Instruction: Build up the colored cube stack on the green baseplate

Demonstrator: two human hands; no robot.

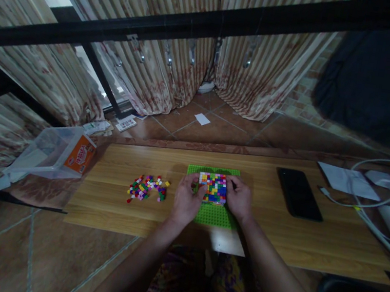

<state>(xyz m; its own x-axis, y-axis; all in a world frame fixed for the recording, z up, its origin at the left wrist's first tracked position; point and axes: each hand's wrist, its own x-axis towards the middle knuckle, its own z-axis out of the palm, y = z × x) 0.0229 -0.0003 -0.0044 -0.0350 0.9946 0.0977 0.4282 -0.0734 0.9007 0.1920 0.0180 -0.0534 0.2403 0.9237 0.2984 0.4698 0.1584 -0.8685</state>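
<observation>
- A flat black phone lies on the wooden counter, well right of centre.
- White papers and a looping white cable lie at the counter's far right end.
- A clear plastic tub with an orange label lies tipped on its side just off the left end.
- Striped beige curtains hang behind, above a brown tiled floor.
- A black metal bar crosses overhead.
</observation>
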